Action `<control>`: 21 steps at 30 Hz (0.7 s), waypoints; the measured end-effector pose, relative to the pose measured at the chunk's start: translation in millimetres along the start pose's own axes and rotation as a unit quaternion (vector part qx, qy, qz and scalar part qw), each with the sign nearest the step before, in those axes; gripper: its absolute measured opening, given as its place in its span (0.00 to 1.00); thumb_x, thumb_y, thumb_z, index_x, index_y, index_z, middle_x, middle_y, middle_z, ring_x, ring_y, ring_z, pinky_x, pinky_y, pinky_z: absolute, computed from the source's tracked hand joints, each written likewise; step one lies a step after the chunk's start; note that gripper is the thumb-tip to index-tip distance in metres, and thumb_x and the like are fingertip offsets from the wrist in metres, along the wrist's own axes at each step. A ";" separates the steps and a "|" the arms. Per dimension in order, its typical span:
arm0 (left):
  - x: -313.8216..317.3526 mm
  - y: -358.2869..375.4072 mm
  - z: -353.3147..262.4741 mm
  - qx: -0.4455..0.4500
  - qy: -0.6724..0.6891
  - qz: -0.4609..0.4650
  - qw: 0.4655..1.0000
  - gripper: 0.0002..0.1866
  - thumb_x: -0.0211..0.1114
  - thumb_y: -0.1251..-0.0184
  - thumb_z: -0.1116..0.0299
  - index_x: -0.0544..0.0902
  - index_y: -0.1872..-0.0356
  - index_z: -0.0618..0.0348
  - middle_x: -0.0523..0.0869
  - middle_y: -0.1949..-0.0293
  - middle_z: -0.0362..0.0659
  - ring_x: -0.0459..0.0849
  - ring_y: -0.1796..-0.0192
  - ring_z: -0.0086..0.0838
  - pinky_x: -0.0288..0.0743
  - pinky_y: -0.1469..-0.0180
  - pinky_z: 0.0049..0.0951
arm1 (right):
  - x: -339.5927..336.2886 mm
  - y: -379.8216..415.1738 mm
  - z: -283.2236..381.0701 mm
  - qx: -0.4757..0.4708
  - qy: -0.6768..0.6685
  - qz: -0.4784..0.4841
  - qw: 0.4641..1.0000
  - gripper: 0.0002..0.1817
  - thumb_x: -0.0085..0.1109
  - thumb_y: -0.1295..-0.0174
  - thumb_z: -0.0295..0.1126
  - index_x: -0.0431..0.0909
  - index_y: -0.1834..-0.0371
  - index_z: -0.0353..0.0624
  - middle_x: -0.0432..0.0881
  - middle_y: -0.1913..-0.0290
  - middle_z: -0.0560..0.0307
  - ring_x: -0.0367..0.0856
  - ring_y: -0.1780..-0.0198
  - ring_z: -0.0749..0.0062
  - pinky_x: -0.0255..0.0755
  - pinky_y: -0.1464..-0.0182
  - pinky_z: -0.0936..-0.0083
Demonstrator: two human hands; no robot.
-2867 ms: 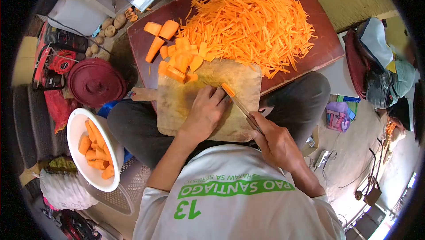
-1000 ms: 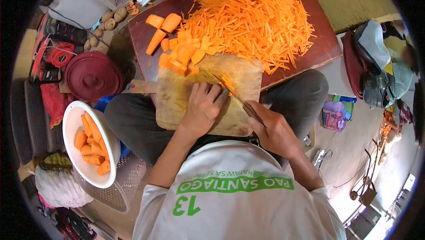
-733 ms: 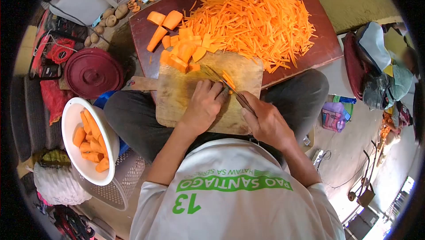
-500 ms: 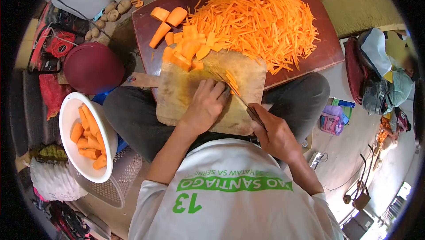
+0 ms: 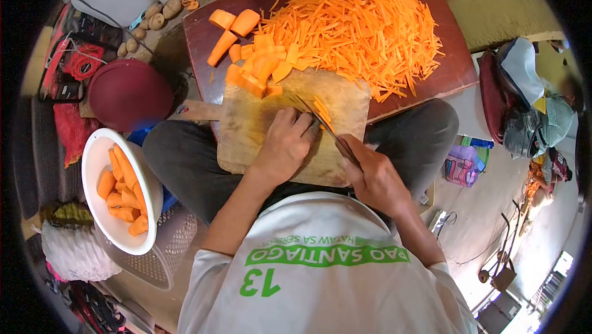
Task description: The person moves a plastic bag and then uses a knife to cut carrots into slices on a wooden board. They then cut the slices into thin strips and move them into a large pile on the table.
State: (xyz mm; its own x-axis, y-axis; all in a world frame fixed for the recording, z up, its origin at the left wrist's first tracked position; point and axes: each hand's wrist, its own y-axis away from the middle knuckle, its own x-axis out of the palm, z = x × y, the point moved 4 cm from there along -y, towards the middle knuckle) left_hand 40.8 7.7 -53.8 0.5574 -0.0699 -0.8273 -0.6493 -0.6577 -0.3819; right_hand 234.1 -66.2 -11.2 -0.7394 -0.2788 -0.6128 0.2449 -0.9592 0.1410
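My right hand (image 5: 376, 177) is wrapped round the handle of a knife (image 5: 332, 131), its blade angled across a wooden cutting board (image 5: 246, 143). Beside the blade, my left hand (image 5: 287, 143) presses on the board with curled fingers; whatever lies under the fingertips is hidden. Several thin carrot strips (image 5: 322, 111) lie on the board just past the blade. Carrot slices (image 5: 262, 65) are heaped at the board's upper left edge. A large pile of shredded carrot (image 5: 364, 32) covers much of the dark red table (image 5: 453, 56).
Peeled carrots (image 5: 126, 195) fill part of a white basin (image 5: 90, 173) on the left. Near it stand a maroon round container (image 5: 129, 94) and some potatoes (image 5: 156, 20). Bags (image 5: 524, 69) are at the right, and a person (image 5: 546, 180) is partly visible farther off.
My right hand and the knife have shifted slightly left and toward the board. My left hand has hardly moved, and the carrot strips remain beside the blade.
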 end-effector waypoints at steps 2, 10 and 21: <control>0.2 1.0 -0.1 0.007 -0.016 -0.002 1.000 0.15 0.66 0.33 0.72 0.90 0.50 0.70 0.84 0.54 0.50 0.81 0.48 0.47 0.78 0.42 0.45 | -2.0 -14.9 7.7 0.031 0.002 0.021 0.999 0.28 0.64 0.25 0.25 0.71 0.23 0.33 0.87 0.44 0.26 0.89 0.43 0.31 0.85 0.44 0.49; -6.2 0.7 0.2 -0.005 0.012 -0.004 1.000 0.16 0.66 0.34 0.72 0.90 0.49 0.70 0.84 0.53 0.50 0.81 0.48 0.48 0.78 0.42 0.46 | -4.2 7.4 7.5 -0.007 -0.003 -0.005 1.000 0.26 0.62 0.23 0.27 0.72 0.25 0.32 0.88 0.45 0.26 0.90 0.44 0.31 0.85 0.45 0.49; -5.5 2.8 1.8 -0.031 -0.010 -0.010 0.999 0.17 0.67 0.36 0.71 0.91 0.48 0.67 0.85 0.52 0.49 0.81 0.48 0.47 0.78 0.43 0.46 | -5.8 0.6 15.2 -0.013 -0.002 -0.012 1.000 0.22 0.61 0.22 0.25 0.74 0.28 0.31 0.89 0.49 0.29 0.89 0.47 0.30 0.83 0.47 0.53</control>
State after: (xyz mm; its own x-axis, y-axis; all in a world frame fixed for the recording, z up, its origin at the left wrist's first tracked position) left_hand 34.9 7.6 -51.0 0.5593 -0.0427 -0.8278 -0.6052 -0.7035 -0.3726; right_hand 229.0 -65.8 4.3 -0.7482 -0.2562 -0.6120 0.2430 -0.9642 0.1065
